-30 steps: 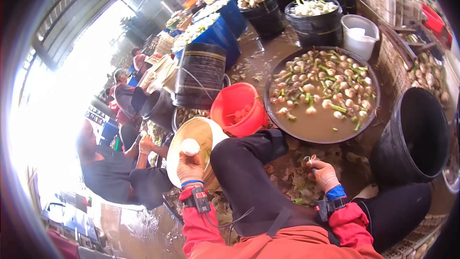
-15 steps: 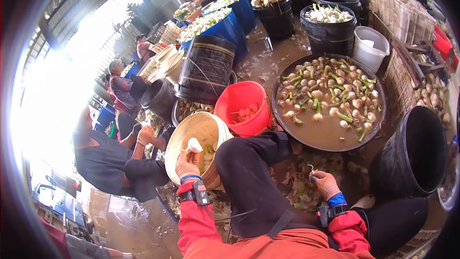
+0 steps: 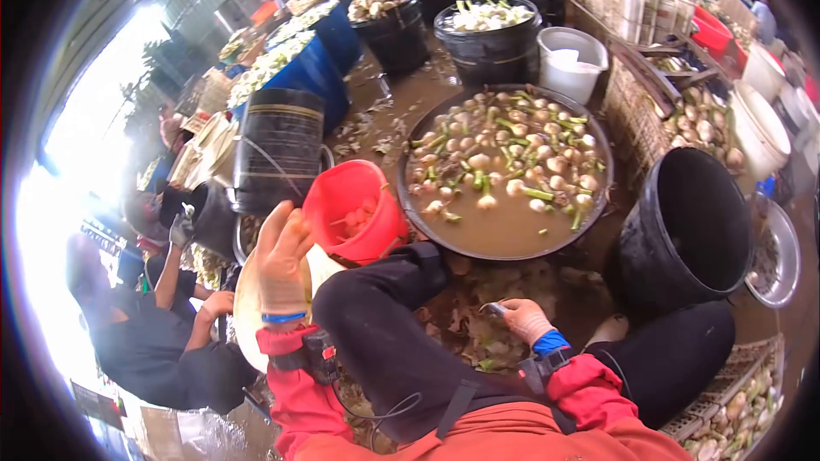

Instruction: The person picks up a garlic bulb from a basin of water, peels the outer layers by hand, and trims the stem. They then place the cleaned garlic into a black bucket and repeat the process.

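Left hand (image 3: 282, 260), gloved, fingers spread wide and empty, raised over the pale round basket (image 3: 246, 316) beside the red bucket (image 3: 354, 209). Right hand (image 3: 523, 318) grips a small knife (image 3: 494, 309) above scattered peelings (image 3: 478, 324).

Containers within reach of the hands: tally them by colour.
Red: 1, the bucket
Cream: 1, the tub under the left hand
Black: 2, the basin of soaking bulbs and the empty bin
Total: 4
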Demonstrator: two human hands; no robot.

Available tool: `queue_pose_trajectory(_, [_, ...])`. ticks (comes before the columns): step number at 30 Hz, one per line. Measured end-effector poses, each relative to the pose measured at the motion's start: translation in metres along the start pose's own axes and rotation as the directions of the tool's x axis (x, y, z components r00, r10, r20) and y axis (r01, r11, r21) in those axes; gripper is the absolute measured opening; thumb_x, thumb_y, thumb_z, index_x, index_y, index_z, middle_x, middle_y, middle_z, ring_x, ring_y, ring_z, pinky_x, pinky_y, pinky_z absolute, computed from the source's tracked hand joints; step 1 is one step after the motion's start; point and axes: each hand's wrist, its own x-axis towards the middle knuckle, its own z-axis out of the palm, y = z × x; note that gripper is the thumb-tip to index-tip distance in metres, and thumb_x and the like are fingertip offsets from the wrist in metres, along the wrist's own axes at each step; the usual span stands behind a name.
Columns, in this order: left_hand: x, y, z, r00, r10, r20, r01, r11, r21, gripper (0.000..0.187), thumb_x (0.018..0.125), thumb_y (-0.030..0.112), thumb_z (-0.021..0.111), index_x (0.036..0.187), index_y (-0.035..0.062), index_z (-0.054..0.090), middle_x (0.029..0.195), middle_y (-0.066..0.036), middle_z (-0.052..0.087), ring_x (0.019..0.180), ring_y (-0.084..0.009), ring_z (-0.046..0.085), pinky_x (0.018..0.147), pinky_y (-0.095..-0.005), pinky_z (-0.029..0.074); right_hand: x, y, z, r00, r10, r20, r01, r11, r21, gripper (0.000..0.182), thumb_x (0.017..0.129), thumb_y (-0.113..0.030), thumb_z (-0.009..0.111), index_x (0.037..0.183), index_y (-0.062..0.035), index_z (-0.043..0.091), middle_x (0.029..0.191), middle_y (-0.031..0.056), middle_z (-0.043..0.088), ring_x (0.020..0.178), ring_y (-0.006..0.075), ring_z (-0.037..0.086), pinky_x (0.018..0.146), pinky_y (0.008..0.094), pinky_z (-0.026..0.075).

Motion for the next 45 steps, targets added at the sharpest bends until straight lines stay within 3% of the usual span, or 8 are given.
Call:
queue_pose_trajectory(6, [0.061, -0.038, 0.14, 0.707, -0.18, 0.684, -0.015, 0.963, 0.269, 0.034, 0.086, 0.018, 0.062, 0.114, 0.0001, 0.056, 0.091, -0.004, 0.061, 0.077, -0.0096, 0.057, 0.069, -0.0225, 0.048, -0.005, -0.007, -0.012, 0.989, 0.074, 0.125, -0.083, 0.994, 0.069, 0.043, 0.069, 0.004, 0.049, 0.104, -0.0147, 0.067, 0.067, 0.0091, 0.059, 0.06, 0.0181, 0.053, 0.06, 0.0323, 0.046])
queue_pose_trajectory(14, [0.081, -0.323, 0.248, 0.872, -0.462, 0.161, 0.166, 0.589, 0.791, 0.082, 0.065, 0.042, 0.078, 0.127, -0.0019, 0.047, 0.105, -0.02, 0.063, 0.089, -0.0254, 0.063, 0.071, -0.0364, 0.052, 0.011, 0.016, -0.002, 0.999, -0.019, 0.046, 0.008, 0.974, 0.226, 0.039, 0.075, -0.004, 0.05, 0.109, -0.0164, 0.065, 0.059, 0.0031, 0.054, 0.048, 0.0116, 0.046, 0.047, 0.028, 0.039])
queue_pose_trajectory(16, [0.066, -0.311, 0.267, 0.858, -0.492, 0.15, 0.158, 0.53, 0.833, 0.085, 0.061, 0.043, 0.079, 0.124, -0.0029, 0.047, 0.119, -0.024, 0.055, 0.113, -0.0342, 0.053, 0.095, -0.0382, 0.041, 0.029, 0.046, 0.015, 0.971, -0.208, -0.118, 0.23, 0.949, 0.217, 0.039, 0.076, -0.004, 0.049, 0.111, -0.0112, 0.064, 0.076, 0.0053, 0.065, 0.06, 0.0123, 0.054, 0.057, 0.027, 0.045])
queue_pose_trajectory(24, [0.056, -0.28, 0.274, 0.773, -0.412, 0.483, 0.223, 0.889, 0.401, 0.049, 0.071, 0.016, 0.076, 0.112, -0.0014, 0.056, 0.094, -0.009, 0.065, 0.085, -0.0163, 0.06, 0.075, -0.0276, 0.047, 0.032, 0.008, -0.021, 0.986, 0.053, -0.157, 0.022, 0.899, 0.438, 0.026, 0.083, -0.022, 0.062, 0.102, -0.0057, 0.065, 0.1, 0.0108, 0.066, 0.093, 0.022, 0.062, 0.085, 0.029, 0.046])
queue_pose_trajectory(32, [-0.06, -0.171, 0.224, 0.507, -0.421, 0.752, 0.264, 0.906, 0.33, 0.069, 0.069, 0.001, 0.075, 0.129, -0.0077, 0.041, 0.11, -0.009, 0.057, 0.096, -0.0147, 0.056, 0.085, -0.0259, 0.047, 0.03, -0.009, -0.05, 0.843, 0.015, -0.537, 0.501, 0.338, 0.796, 0.034, 0.079, 0.006, 0.057, 0.113, 0.0044, 0.057, 0.105, 0.0081, 0.063, 0.098, 0.0126, 0.057, 0.088, 0.0238, 0.043])
queue_pose_trajectory(36, [-0.108, -0.15, 0.217, 0.673, -0.226, 0.704, -0.371, 0.721, 0.586, 0.067, 0.064, 0.016, 0.078, 0.124, 0.0035, 0.052, 0.109, -0.014, 0.056, 0.1, -0.0248, 0.056, 0.085, -0.0338, 0.046, 0.009, -0.015, -0.05, 0.835, -0.071, -0.545, 0.44, 0.68, 0.586, 0.035, 0.081, 0.003, 0.055, 0.116, 0.0014, 0.055, 0.1, 0.0097, 0.064, 0.097, 0.0166, 0.058, 0.087, 0.0262, 0.044])
queue_pose_trajectory(44, [-0.146, -0.162, 0.208, 0.738, -0.011, 0.675, -0.607, 0.426, 0.67, 0.067, 0.067, 0.03, 0.075, 0.128, 0.0157, 0.05, 0.101, -0.009, 0.056, 0.088, -0.0264, 0.058, 0.074, -0.0368, 0.049, -0.005, -0.017, -0.041, 0.803, 0.011, -0.596, 0.31, 0.846, 0.433, 0.036, 0.079, 0.003, 0.052, 0.114, -0.003, 0.058, 0.103, 0.0121, 0.064, 0.096, 0.0183, 0.06, 0.085, 0.0282, 0.045])
queue_pose_trajectory(45, [-0.144, -0.167, 0.204, 0.77, -0.141, 0.622, -0.282, 0.8, 0.53, 0.067, 0.07, 0.027, 0.074, 0.13, 0.0129, 0.047, 0.104, -0.009, 0.057, 0.086, -0.0242, 0.059, 0.073, -0.0349, 0.05, -0.005, -0.016, -0.043, 0.802, 0.007, -0.598, 0.315, 0.845, 0.433, 0.036, 0.079, 0.003, 0.052, 0.114, -0.003, 0.058, 0.103, 0.0121, 0.064, 0.096, 0.0183, 0.06, 0.085, 0.0282, 0.045])
